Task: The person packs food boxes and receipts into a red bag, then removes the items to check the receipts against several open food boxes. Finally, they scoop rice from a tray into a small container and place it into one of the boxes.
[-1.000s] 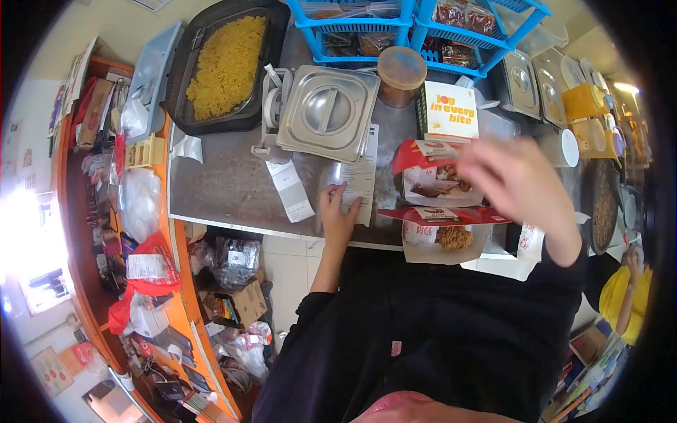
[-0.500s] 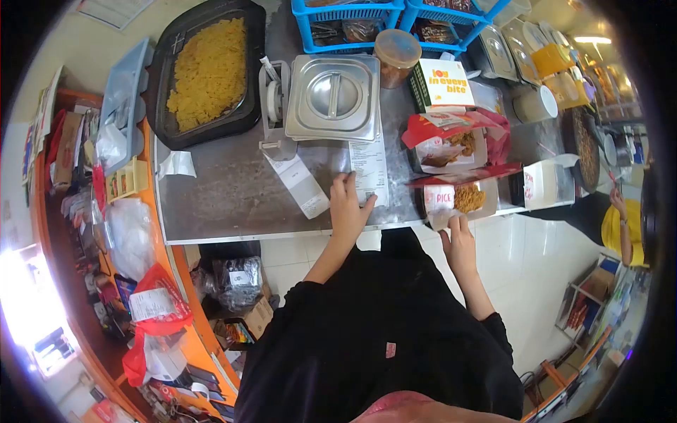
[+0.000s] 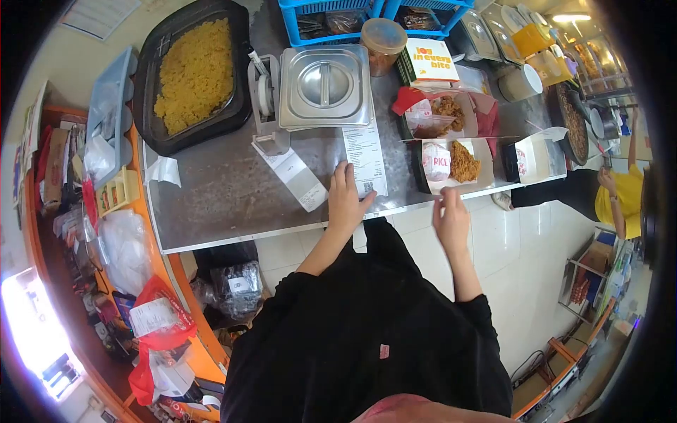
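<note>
My left hand (image 3: 345, 201) lies on the counter with fingers stretched out, at the left edge of a long printed receipt (image 3: 364, 161). My right hand (image 3: 451, 218) is raised at the counter's front edge, holding nothing, its fingers loosely apart. Just beyond it stands an open meal box (image 3: 428, 185) with a wrapped rice pack (image 3: 436, 162) and a piece of fried chicken (image 3: 464, 163). Behind that is another open box with a wrapped pack (image 3: 419, 118) and fried chicken (image 3: 447, 116). A third open box (image 3: 530, 160) sits to the right, holding a wrapped pack.
A lidded steel container (image 3: 325, 84) stands behind the receipt, beside a tape dispenser (image 3: 265, 95) and a label strip (image 3: 300, 180). A black tray of yellow rice (image 3: 194, 77) is at the back left. Blue baskets (image 3: 331, 27) line the back. A person in yellow (image 3: 617, 204) stands right.
My right hand has let go of the front meal box and drawn slightly back. That box's red lid now stands further open. My left hand stays by the receipt.
</note>
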A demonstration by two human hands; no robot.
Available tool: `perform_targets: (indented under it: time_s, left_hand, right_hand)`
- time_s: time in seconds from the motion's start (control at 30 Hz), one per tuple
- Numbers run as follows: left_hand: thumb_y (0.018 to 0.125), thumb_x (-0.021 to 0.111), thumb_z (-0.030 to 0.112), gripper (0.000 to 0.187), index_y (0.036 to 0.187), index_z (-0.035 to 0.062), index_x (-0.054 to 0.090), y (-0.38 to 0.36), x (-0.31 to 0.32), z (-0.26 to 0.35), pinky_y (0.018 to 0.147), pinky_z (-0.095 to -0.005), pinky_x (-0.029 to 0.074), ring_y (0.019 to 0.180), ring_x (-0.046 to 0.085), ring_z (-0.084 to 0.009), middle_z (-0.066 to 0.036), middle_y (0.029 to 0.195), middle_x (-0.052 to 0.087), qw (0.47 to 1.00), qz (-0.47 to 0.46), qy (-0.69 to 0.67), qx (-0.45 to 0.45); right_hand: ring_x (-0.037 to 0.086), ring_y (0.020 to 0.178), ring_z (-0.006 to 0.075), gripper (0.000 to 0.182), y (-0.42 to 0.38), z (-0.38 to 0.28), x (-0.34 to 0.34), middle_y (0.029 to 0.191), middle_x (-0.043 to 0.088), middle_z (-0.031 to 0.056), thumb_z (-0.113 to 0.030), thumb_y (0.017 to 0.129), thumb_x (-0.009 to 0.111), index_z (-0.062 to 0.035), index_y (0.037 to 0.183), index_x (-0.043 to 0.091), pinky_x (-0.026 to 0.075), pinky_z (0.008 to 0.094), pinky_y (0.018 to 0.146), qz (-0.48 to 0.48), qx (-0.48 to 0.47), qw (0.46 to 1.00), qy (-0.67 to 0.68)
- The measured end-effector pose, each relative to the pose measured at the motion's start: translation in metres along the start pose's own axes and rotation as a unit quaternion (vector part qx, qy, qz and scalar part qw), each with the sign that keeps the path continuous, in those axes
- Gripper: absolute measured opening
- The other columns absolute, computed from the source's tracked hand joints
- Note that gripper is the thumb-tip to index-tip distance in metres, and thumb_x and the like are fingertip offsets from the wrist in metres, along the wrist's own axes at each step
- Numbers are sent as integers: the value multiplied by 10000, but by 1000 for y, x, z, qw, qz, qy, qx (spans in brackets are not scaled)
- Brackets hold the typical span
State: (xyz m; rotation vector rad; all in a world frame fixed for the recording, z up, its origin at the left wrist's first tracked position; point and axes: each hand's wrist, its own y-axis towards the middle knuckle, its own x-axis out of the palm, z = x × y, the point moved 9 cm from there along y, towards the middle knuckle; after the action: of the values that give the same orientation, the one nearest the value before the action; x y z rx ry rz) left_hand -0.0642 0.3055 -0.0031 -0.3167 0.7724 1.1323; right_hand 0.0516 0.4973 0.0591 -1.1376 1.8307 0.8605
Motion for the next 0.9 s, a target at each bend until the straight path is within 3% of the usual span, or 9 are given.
perform_targets:
  time_s: [0.13, 0.37, 0.47, 0.53, 0.67, 0.7, 0.8, 0.87, 0.9]
  left_hand:
    - [653, 769, 187, 744, 1237, -115, 418, -1, 1, 3, 958, -435, 387, 1142, 429, -398, -236, 1311, 391, 1000, -14, 8, -2]
    - [641, 774, 195, 785, 1264, -113, 408, -4, 7, -4, 964, -438, 387, 1145, 429, -404, -227, 1340, 393, 999, -23, 23, 8]
    - [626, 793, 214, 793, 1263, -91, 433, -3, 9, -6, 960, -449, 383, 1126, 440, -405, -196, 1358, 399, 1000, -24, 15, -6]
    - [644, 798, 260, 791, 1255, -91, 438, -2, 9, -6, 970, -448, 374, 1134, 434, -400, -198, 1358, 399, 1000, -15, 6, -10]
    - [649, 803, 283, 789, 1263, -65, 449, -3, 7, -8, 975, -452, 370, 1139, 436, -393, -196, 1349, 412, 1000, -11, -6, -12]
    - [649, 804, 284, 787, 1264, -59, 452, 0, 7, -9, 975, -453, 370, 1138, 439, -393, -195, 1345, 418, 1000, -7, -9, -16]
    - [641, 804, 262, 794, 1271, -61, 444, -2, 6, -8, 970, -429, 387, 1148, 451, -377, -178, 1331, 435, 1000, 11, -6, -13]
    - [633, 810, 259, 800, 1275, -52, 447, -1, 4, -4, 964, -427, 389, 1141, 460, -371, -172, 1330, 440, 1000, 26, -3, -8]
    - [629, 813, 258, 804, 1277, -47, 448, 0, 2, -4, 961, -426, 390, 1137, 464, -367, -170, 1330, 442, 999, 31, 3, -6]
  right_hand:
    - [599, 714, 341, 370, 3, -76, 40, 864, 575, 165, 10, 768, 554, -26, 1136, 544, 496, 417, 646, -40, -92, 992, 72]
    - [589, 794, 323, 416, 46, -83, 107, 895, 562, 152, -95, 825, 578, -79, 1238, 529, 482, 396, 683, -104, -122, 985, -67]
    - [605, 790, 292, 285, 38, -115, 46, 851, 586, 144, -159, 856, 587, -71, 1128, 593, 479, 376, 690, -407, -245, 871, 122]
    - [620, 779, 271, 189, 75, -138, -38, 808, 616, 130, -208, 875, 592, -57, 981, 635, 479, 358, 685, -461, -225, 835, 199]
    - [624, 808, 313, 281, 243, -88, -92, 873, 639, 158, -240, 922, 462, -21, 945, 636, 483, 370, 724, -315, -152, 936, -45]
    - [621, 881, 364, 231, 293, -56, -74, 927, 638, 220, -158, 834, 501, -16, 964, 630, 478, 433, 755, -246, -181, 945, -114]
    - [610, 914, 392, 236, 406, 46, 25, 958, 639, 226, -21, 779, 493, 9, 971, 627, 482, 456, 803, -187, -303, 918, -174]
    - [613, 914, 386, 221, 422, 42, 46, 968, 639, 223, -40, 774, 513, -12, 958, 631, 484, 452, 811, -235, -262, 891, -289]
    - [615, 921, 375, 224, 438, 41, 63, 975, 641, 215, -51, 774, 522, -26, 965, 637, 485, 447, 818, -199, -306, 910, -195]
